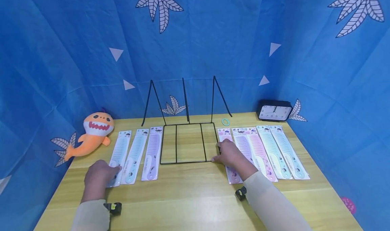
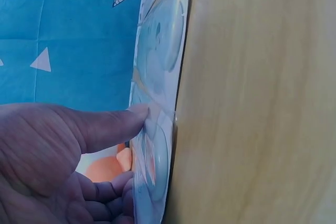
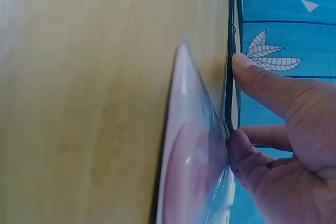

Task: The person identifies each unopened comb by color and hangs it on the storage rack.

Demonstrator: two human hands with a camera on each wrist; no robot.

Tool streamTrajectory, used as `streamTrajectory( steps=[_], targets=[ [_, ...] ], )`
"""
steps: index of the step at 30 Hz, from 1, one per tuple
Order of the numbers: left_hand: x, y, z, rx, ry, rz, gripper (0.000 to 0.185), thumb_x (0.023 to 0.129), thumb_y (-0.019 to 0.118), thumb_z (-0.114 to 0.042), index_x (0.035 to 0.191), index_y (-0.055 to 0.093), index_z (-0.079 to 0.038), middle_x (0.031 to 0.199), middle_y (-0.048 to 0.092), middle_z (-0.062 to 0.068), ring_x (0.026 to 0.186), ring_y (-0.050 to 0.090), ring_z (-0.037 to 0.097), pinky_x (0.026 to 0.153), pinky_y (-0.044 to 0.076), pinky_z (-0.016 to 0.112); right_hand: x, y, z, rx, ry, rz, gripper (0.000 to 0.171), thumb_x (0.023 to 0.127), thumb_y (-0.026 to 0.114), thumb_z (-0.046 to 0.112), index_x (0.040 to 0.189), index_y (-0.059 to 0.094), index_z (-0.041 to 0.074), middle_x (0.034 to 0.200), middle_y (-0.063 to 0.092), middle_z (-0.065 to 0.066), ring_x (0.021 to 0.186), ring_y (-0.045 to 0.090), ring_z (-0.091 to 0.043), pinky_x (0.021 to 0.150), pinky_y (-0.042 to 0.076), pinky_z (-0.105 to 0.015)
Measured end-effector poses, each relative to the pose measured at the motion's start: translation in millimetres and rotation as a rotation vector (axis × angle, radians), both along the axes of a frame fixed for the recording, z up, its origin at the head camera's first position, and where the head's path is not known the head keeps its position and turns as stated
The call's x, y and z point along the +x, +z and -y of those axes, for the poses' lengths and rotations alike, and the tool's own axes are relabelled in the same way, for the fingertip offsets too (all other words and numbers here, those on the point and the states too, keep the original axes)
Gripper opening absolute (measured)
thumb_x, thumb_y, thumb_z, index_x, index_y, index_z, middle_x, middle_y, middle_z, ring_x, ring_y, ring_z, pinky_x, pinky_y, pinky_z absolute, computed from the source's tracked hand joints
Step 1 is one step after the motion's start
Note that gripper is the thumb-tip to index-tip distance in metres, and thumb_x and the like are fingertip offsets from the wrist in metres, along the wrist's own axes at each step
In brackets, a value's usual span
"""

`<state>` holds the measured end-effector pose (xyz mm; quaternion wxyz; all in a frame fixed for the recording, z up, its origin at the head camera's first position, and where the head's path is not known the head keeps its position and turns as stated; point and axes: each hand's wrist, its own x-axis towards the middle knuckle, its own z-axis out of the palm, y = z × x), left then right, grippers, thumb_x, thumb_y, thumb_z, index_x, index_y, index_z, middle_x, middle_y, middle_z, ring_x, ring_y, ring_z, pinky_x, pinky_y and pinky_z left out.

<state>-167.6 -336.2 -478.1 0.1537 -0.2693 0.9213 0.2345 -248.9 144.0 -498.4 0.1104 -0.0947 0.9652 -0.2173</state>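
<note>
We see a black wire rack (image 1: 186, 143) at the centre of the wooden surface (image 1: 195, 197). Its flat base is split by two cross wires into three compartments, and bare wood shows through each of them. Three wire arms rise from its far edge and lean against the blue backdrop (image 1: 213, 38).

Packaged combs lie in two rows, one on each side of the rack. On the left we count three: a pale blue comb pack (image 1: 119, 156), a light blue one next to it (image 1: 134, 156), and a lilac one (image 1: 152, 153) nearest the rack. On the right we count five or so, overlapping slightly. The pink comb pack (image 1: 226, 149) lies just beside the rack's right edge. Each comb sits in a clear blister on a long printed card, teeth towards the far end and handle towards the near end.

The left hand (image 1: 99, 175) rests on the near end of the pale blue comb pack. In the left wrist view the thumb (image 2: 113, 124) presses the blister; we judge this a pinch, although the fingers underneath are only partly visible. The right hand (image 1: 230, 154) lies at the rack's near right corner, over the pink comb pack. In the right wrist view its fingertips (image 3: 244, 64) touch the black wire and the edge of the pack, curled against them.

A plush shark (image 1: 91, 132), a teal hair tie (image 1: 225, 122) and a black clock (image 1: 275, 111) stand farther back.
</note>
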Motion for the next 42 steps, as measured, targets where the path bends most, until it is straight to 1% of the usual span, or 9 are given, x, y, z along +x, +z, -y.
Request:
streamTrajectory(
  steps=[4, 8, 15, 19, 26, 33, 38, 40, 42],
  targets=[
    [1.4, 0.3, 4.2, 0.007, 0.004, -0.019, 0.069, 0.1, 0.076, -0.041, 0.124, 0.06, 0.022, 0.098, 0.064, 0.027, 0.091, 0.061, 0.04, 0.075, 0.052, 0.043, 0.4, 0.6, 0.2, -0.005, 0.004, 0.003, 0.082, 0.089, 0.092, 0.037, 0.153, 0.06, -0.004, 0.143, 0.061, -0.026, 0.124, 0.065, -0.035, 0.117, 0.055, -0.051],
    [-0.5, 1.1, 10.1, 0.009, -0.013, -0.025, 0.061, 0.104, 0.07, -0.033, 0.126, 0.06, 0.023, 0.102, 0.065, 0.03, 0.094, 0.061, 0.042, 0.079, 0.054, 0.046, 0.6, 1.5, -0.1, -0.01, 0.003, 0.008, 0.081, 0.09, 0.092, 0.037, 0.153, 0.06, -0.003, 0.143, 0.061, -0.026, 0.126, 0.064, -0.036, 0.117, 0.054, -0.052],
    [-3.8, -0.8, 23.4, 0.078, -0.037, 0.007, 0.052, 0.109, 0.057, -0.022, 0.136, 0.057, 0.022, 0.121, 0.064, 0.037, 0.104, 0.061, 0.045, 0.086, 0.057, 0.052, 0.0, 0.3, -0.4, 0.004, 0.016, -0.003, 0.081, 0.09, 0.092, 0.037, 0.153, 0.06, -0.003, 0.142, 0.061, -0.026, 0.122, 0.065, -0.035, 0.116, 0.055, -0.052],
    [-1.0, -0.1, 28.9, 0.141, -0.018, -0.015, 0.053, 0.111, 0.051, -0.021, 0.147, 0.052, 0.018, 0.134, 0.059, 0.039, 0.113, 0.058, 0.047, 0.092, 0.056, 0.056, -0.9, -1.0, -0.3, 0.005, 0.017, -0.011, 0.081, 0.089, 0.092, 0.036, 0.153, 0.06, -0.002, 0.142, 0.061, -0.027, 0.122, 0.065, -0.035, 0.115, 0.055, -0.052],
    [2.7, 4.1, 29.4, 0.198, -0.025, -0.161, 0.054, 0.113, 0.045, -0.024, 0.155, 0.049, 0.01, 0.147, 0.054, 0.037, 0.122, 0.056, 0.049, 0.094, 0.054, 0.058, 0.0, -1.0, -1.1, 0.003, 0.013, 0.0, 0.08, 0.09, 0.092, 0.037, 0.152, 0.06, -0.003, 0.143, 0.061, -0.026, 0.126, 0.065, -0.036, 0.117, 0.054, -0.053],
    [3.3, 13.6, 17.5, 0.217, 0.006, -0.285, 0.051, 0.114, 0.049, -0.024, 0.157, 0.05, 0.003, 0.148, 0.058, 0.034, 0.127, 0.06, 0.049, 0.094, 0.057, 0.057, 1.1, 0.7, 0.0, -0.002, 0.008, 0.016, 0.081, 0.091, 0.091, 0.036, 0.154, 0.059, -0.002, 0.145, 0.06, -0.026, 0.124, 0.064, -0.034, 0.117, 0.054, -0.053],
    [5.3, 17.6, 4.7, 0.219, 0.026, -0.455, 0.046, 0.116, 0.051, -0.022, 0.157, 0.053, -0.002, 0.15, 0.06, 0.028, 0.136, 0.059, 0.049, 0.104, 0.057, 0.064, 0.9, 0.1, 0.6, 0.0, -0.003, 0.022, 0.081, 0.091, 0.091, 0.037, 0.155, 0.058, 0.0, 0.146, 0.059, -0.026, 0.125, 0.063, -0.034, 0.118, 0.054, -0.052],
    [6.2, 17.9, -0.6, 0.238, 0.022, -0.533, 0.043, 0.116, 0.052, -0.022, 0.156, 0.056, -0.004, 0.15, 0.063, 0.025, 0.137, 0.061, 0.046, 0.106, 0.059, 0.059, 0.4, -0.4, 0.4, 0.004, 0.001, 0.017, 0.081, 0.091, 0.091, 0.036, 0.155, 0.059, -0.001, 0.145, 0.059, -0.026, 0.124, 0.064, -0.034, 0.117, 0.054, -0.052],
    [7.0, 18.0, -5.5, 0.272, 0.022, -0.604, 0.041, 0.116, 0.054, -0.023, 0.154, 0.059, -0.007, 0.148, 0.066, 0.022, 0.136, 0.064, 0.041, 0.102, 0.063, 0.043, 0.4, -0.5, 0.3, 0.006, 0.003, 0.012, 0.08, 0.091, 0.091, 0.036, 0.154, 0.059, -0.001, 0.145, 0.06, -0.026, 0.124, 0.064, -0.034, 0.117, 0.054, -0.052]
  ],
)
